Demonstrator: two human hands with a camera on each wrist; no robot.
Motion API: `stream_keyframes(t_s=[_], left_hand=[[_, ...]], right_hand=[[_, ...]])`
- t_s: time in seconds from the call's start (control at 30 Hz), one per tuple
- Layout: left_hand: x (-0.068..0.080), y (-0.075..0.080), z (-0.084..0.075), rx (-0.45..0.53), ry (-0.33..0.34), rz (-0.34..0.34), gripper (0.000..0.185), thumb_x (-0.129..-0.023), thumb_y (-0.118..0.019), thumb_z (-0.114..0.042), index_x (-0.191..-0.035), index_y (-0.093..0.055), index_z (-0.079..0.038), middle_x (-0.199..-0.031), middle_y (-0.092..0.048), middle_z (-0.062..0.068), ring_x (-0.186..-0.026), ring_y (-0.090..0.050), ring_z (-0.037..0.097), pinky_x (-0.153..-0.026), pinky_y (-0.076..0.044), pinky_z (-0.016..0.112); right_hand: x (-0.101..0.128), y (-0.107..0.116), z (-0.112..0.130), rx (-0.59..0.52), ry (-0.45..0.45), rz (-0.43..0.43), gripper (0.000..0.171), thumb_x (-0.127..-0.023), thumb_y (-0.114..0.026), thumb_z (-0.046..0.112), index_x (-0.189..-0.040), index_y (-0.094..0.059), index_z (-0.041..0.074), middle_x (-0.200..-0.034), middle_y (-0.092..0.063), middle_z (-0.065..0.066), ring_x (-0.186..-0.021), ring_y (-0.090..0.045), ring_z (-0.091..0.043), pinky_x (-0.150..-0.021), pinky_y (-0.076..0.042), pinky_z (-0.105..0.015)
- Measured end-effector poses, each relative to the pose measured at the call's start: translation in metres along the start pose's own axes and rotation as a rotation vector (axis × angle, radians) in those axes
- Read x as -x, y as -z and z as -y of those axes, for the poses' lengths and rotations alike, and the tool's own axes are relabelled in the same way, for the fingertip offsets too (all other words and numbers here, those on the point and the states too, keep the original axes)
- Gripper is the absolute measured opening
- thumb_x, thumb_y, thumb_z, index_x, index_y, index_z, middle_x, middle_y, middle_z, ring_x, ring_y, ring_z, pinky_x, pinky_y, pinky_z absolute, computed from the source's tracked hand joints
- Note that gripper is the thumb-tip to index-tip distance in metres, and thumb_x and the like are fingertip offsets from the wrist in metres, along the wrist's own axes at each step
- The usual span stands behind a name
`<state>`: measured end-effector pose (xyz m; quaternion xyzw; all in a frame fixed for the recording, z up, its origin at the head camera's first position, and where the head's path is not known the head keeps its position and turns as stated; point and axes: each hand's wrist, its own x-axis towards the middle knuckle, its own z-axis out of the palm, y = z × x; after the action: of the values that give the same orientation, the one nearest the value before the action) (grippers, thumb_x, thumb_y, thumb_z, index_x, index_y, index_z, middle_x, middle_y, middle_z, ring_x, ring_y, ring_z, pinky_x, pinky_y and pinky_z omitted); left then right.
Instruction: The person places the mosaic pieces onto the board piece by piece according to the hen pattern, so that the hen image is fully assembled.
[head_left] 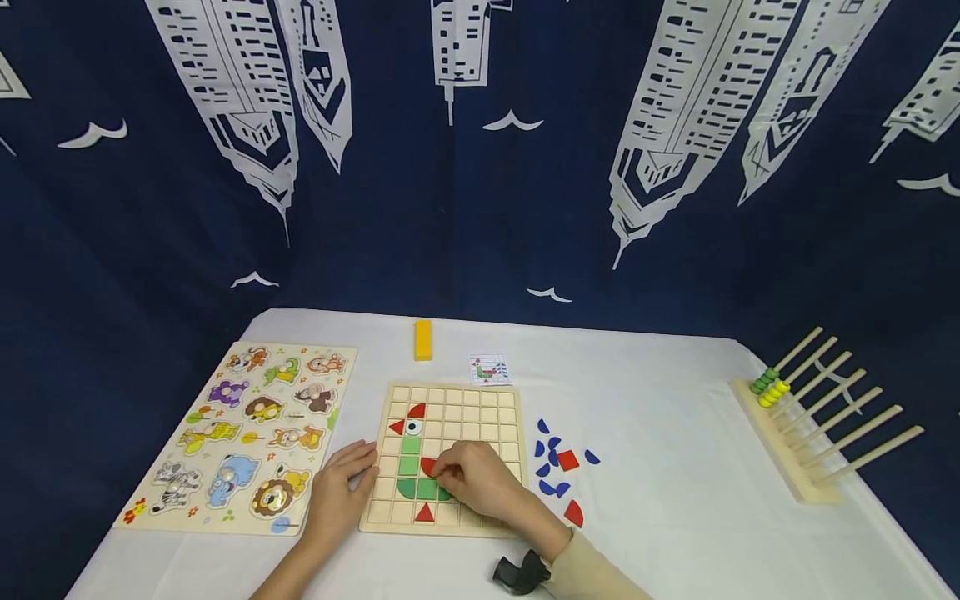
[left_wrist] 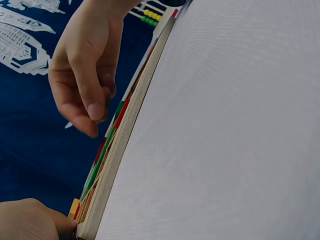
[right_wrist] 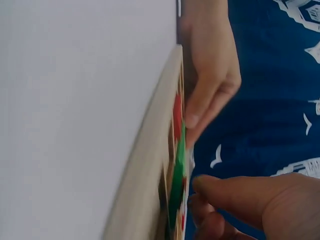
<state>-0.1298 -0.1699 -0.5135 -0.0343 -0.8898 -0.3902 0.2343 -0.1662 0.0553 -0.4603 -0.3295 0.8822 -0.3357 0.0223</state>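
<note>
A wooden grid board (head_left: 480, 408) lies on the table, bearing a bird-like figure of coloured pieces. Among them are a white tile with an eye (head_left: 413, 427), light green squares (head_left: 409, 465), a red quarter-circle (head_left: 428, 467) and a red triangle (head_left: 425, 513). My left hand (head_left: 341, 492) rests at the board's left edge, its fingers relaxed; in the left wrist view its thumb (left_wrist: 62, 225) touches the rim. Over the figure hovers my right hand (head_left: 480, 479), fingers loosely bent beside the red quarter-circle. No piece shows between its fingertips in the left wrist view (left_wrist: 90, 75).
Blue pieces (head_left: 546, 486), a red square (head_left: 568, 460) and a red quarter-circle (head_left: 573, 513) lie right of the board. A pattern card (head_left: 490, 368) and yellow block (head_left: 423, 340) sit behind it. An animal puzzle (head_left: 247, 433) is left, a peg rack with beads (head_left: 795, 450) right.
</note>
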Motion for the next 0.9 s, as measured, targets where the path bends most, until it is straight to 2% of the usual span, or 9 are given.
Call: stream_keyframes(t_s=[0.17, 0.4, 0.47, 0.67, 0.77, 0.9], left_hand=[[0.001, -0.004, 0.001, 0.000, -0.019, -0.015, 0.028, -0.073, -0.077, 0.006, -0.101, -0.073, 0.007, -0.110, -0.073, 0.014, -0.111, -0.066, 0.034, -0.098, -0.047, 0.048], [0.000, 0.001, 0.000, -0.001, -0.022, -0.022, 0.027, -0.074, -0.077, 0.007, -0.100, -0.072, 0.008, -0.110, -0.073, 0.015, -0.110, -0.066, 0.035, -0.098, -0.048, 0.048], [0.000, 0.000, -0.001, -0.003, -0.021, -0.018, 0.027, -0.074, -0.077, 0.006, -0.101, -0.073, 0.008, -0.110, -0.073, 0.014, -0.110, -0.066, 0.035, -0.097, -0.048, 0.048], [0.001, 0.000, 0.002, -0.012, -0.002, -0.013, 0.026, -0.075, -0.078, 0.004, -0.101, -0.073, 0.005, -0.111, -0.073, 0.013, -0.112, -0.066, 0.033, -0.098, -0.046, 0.044], [0.001, 0.000, 0.002, -0.009, 0.006, -0.009, 0.025, -0.076, -0.078, 0.002, -0.101, -0.074, 0.005, -0.111, -0.073, 0.012, -0.113, -0.065, 0.032, -0.099, -0.044, 0.040], [0.000, -0.001, 0.001, -0.006, 0.005, -0.007, 0.026, -0.076, -0.078, 0.003, -0.101, -0.073, 0.005, -0.111, -0.073, 0.012, -0.113, -0.065, 0.032, -0.099, -0.044, 0.040]], right_hand=[[0.000, -0.003, -0.001, 0.025, -0.003, 0.026, 0.011, -0.084, -0.069, 0.002, -0.086, -0.077, 0.010, -0.081, -0.071, 0.002, -0.071, -0.055, 0.002, -0.062, -0.046, -0.012], [0.016, 0.022, -0.020, 0.043, -0.057, -0.069, 0.007, -0.082, -0.072, 0.001, -0.085, -0.076, 0.007, -0.078, -0.067, 0.001, -0.069, -0.052, -0.001, -0.061, -0.046, -0.015], [0.028, 0.036, -0.032, 0.065, -0.116, -0.119, 0.007, -0.082, -0.072, 0.001, -0.084, -0.075, 0.007, -0.077, -0.065, 0.003, -0.067, -0.049, -0.001, -0.059, -0.044, -0.015], [0.068, 0.072, -0.067, 0.096, -0.369, -0.237, 0.010, -0.080, -0.073, -0.001, -0.087, -0.072, 0.006, -0.070, -0.056, 0.004, -0.059, -0.044, -0.005, -0.051, -0.038, -0.017], [0.084, 0.081, -0.081, 0.115, -0.465, -0.250, 0.016, -0.078, -0.074, -0.002, -0.091, -0.072, 0.006, -0.071, -0.056, 0.003, -0.060, -0.044, -0.008, -0.052, -0.037, -0.018], [0.093, 0.086, -0.093, 0.122, -0.516, -0.228, 0.023, -0.078, -0.074, -0.001, -0.100, -0.073, 0.006, -0.073, -0.055, 0.002, -0.063, -0.045, -0.009, -0.053, -0.036, -0.018]])
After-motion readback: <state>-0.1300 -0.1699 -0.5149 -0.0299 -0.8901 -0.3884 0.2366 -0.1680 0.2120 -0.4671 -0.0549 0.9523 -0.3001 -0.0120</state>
